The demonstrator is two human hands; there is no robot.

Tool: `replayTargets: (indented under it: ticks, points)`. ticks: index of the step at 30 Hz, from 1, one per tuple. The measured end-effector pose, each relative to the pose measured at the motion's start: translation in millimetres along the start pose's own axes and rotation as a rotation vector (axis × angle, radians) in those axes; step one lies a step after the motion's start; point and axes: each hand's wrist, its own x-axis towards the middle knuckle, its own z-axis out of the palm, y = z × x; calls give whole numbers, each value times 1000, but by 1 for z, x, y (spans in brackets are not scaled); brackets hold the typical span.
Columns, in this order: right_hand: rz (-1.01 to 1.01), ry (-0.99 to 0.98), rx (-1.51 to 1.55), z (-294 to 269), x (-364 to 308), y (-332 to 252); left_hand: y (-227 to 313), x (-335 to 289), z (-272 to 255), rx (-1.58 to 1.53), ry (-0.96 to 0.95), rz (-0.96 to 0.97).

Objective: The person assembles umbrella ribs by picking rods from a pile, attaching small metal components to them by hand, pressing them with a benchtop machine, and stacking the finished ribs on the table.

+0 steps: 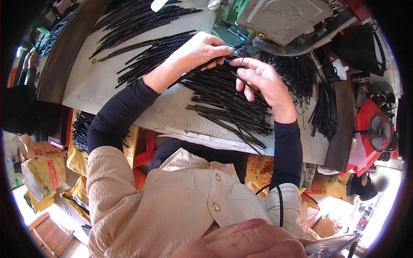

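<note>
My left hand (205, 52) is closed around a thin black strip (189, 74), whose tail slants down toward my wrist; its fingertips are near the machine. Close by on the right, my right hand (263, 79) has curled fingers, with a slim black strip lying across them; the exact grip is partly hidden. Beneath both hands lies a loose pile of long black strips (215, 92) on the pale worktable (124, 103). More black strips (142, 60) are laid out in bunches on the left of the table.
A green machine with a grey metal cover (282, 19) stands just beyond my hands. A tangle of thin black pieces (292, 75) sits right of it, and another bunch (325, 109) hangs by the table's right edge. A small fan (380, 131) is at far right; yellow sacks (47, 174) stand below left.
</note>
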Motion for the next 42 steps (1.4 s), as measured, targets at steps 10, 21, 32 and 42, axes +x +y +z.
replayTargets:
  ticks: [10,21,32,42]
  points:
    - [7,127,-88,-12,5,16,5,-5,3,270,-185,56]
    - [-31,159,150,-22,4,15,0,-3,-6,15,-214,-32]
    - [-86,178,210,-23,3,18,0,-2,-5,7,-242,-14]
    - [-284,362,369,-40,8,30,7,3,-19,202,-74,31]
